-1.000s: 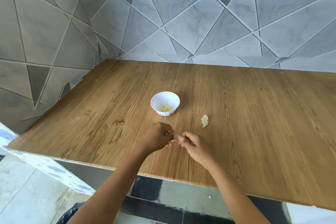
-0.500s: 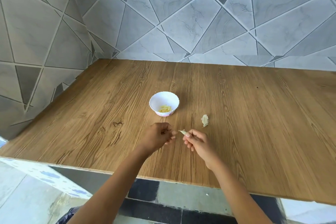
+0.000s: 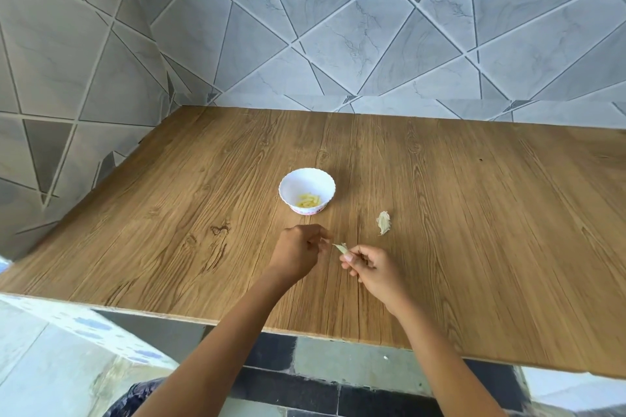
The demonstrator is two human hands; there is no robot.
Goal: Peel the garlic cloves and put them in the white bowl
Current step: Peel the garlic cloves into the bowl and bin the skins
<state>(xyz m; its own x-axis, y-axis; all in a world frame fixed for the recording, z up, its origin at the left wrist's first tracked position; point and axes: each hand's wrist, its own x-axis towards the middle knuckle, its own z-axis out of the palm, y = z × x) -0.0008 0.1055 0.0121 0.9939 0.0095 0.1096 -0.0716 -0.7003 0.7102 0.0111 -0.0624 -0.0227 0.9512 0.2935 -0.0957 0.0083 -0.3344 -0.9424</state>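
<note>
Held clove: The small, pale, tapered garlic clove (image 3: pixel 340 248) is pinched at the fingertips of the right hand (image 3: pixel 374 269). It is held over the counter, near the middle of the near edge.
Long axis: It runs roughly along the near edge. The pointed tip faces the left hand, and the other end is hidden inside the pinch.
Left hand: The left hand (image 3: pixel 298 252) sits just beside the tip without touching it, fingers curled. Whether they pinch a scrap of skin cannot be told.
Coming move: The left hand is the nearer to the free tip. Stripping the skin probably calls for it to close on that tip while the right hand holds.
Clove surface: It looks dry and papery, but is too small to tell how much skin remains.
Bowl: The white bowl (image 3: pixel 294 183), with a scalloped rim, stands beyond both hands toward the far edge, closer to the left hand. It holds yellowish, glossy peeled cloves (image 3: pixel 308 201).
Loose piece: A pale, ridged, papery garlic piece (image 3: pixel 383 223) lies right of the bowl. Whether it is a clove or only skin cannot be told.
Counter: The counter (image 3: pixel 474 213) is brown with a wood-grain pattern, flat and matte.
</note>
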